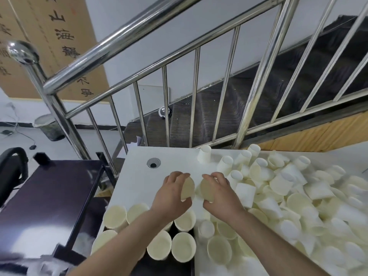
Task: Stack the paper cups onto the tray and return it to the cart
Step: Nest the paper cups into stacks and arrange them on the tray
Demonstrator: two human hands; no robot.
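Hands work side by side over the white table (139, 172): the left hand (171, 198) grips one paper cup (187, 188), the right hand (221, 193) grips another cup (207, 190), mouths facing the camera. Nearer than the hands, upright cups (182, 247) stand in rows on a dark tray (180, 232). Right of the hands sprawls a loose cup heap (298, 196).

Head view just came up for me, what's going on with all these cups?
A person is working bare-handed at a white table. The left hand grips one paper cup and the right hand grips another, their open mouths toward the camera. A loose pile of cups covers the table's right side. Upright cups stand grouped near the front edge on something dark, probably the tray. A dark cart sits to the left.
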